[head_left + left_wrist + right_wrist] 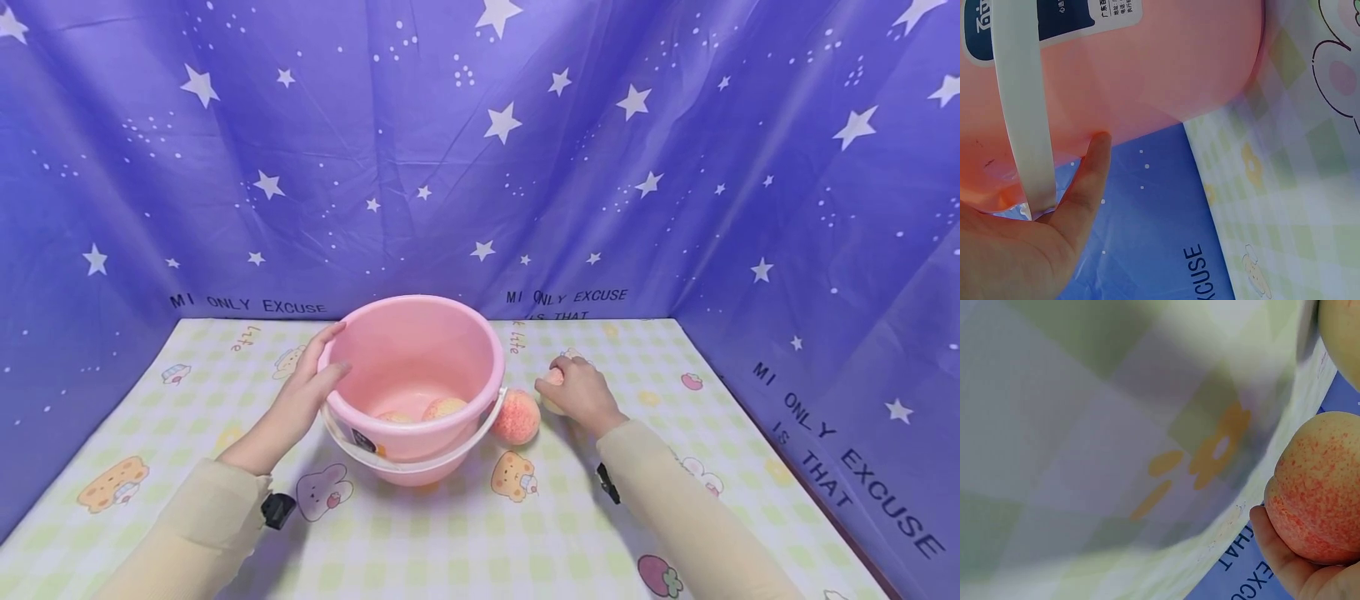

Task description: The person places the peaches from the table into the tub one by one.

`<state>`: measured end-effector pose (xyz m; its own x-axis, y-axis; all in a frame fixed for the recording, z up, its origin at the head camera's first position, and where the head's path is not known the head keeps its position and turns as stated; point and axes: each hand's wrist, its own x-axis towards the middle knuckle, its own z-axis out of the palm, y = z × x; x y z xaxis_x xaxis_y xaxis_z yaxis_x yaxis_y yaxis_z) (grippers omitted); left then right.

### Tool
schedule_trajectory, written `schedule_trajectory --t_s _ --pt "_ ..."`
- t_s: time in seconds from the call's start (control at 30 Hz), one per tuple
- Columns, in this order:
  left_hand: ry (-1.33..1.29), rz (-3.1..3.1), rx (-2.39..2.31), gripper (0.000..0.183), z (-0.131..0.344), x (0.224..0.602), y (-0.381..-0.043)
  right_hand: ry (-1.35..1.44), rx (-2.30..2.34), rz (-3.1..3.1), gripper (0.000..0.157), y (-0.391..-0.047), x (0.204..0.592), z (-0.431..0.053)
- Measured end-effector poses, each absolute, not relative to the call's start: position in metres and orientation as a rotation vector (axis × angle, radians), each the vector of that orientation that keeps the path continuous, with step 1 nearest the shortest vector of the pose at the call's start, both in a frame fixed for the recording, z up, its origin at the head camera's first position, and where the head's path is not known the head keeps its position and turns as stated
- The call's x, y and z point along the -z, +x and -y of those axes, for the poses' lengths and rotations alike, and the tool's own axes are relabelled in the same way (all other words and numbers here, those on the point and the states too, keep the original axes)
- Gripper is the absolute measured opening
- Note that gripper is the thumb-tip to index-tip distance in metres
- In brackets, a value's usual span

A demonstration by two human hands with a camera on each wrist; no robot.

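A pink bucket (pixel 420 342) with a white handle (pixel 420 463) stands on the table, its mouth tipped towards me. My left hand (pixel 300 400) grips its left rim, the thumb over the edge; a finger (pixel 1094 162) presses the outer wall in the left wrist view. Inside the bucket lie two peaches, one (pixel 446 407) clearer than the other (pixel 395 417). A reddish peach (pixel 517 417) rests just right of the bucket. Further right, my right hand (pixel 588 398) holds another peach (pixel 1316 487), partly hidden by the fingers in the head view.
A checked tablecloth (pixel 450 542) with cartoon prints covers the table. Blue-purple curtains (pixel 420 150) with white stars hang behind it and along both sides.
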<state>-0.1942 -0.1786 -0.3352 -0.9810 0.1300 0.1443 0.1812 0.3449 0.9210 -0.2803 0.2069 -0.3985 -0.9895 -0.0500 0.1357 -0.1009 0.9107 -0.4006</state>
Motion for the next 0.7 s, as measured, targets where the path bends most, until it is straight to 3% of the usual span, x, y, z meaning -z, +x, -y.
schedule_trajectory --t_s 0.7 --pt "-0.297 2.539 1.739 0.066 0.179 0.336 -0.195 0.17 -0.567 2.956 0.043 -0.273 0.375 -0.204"
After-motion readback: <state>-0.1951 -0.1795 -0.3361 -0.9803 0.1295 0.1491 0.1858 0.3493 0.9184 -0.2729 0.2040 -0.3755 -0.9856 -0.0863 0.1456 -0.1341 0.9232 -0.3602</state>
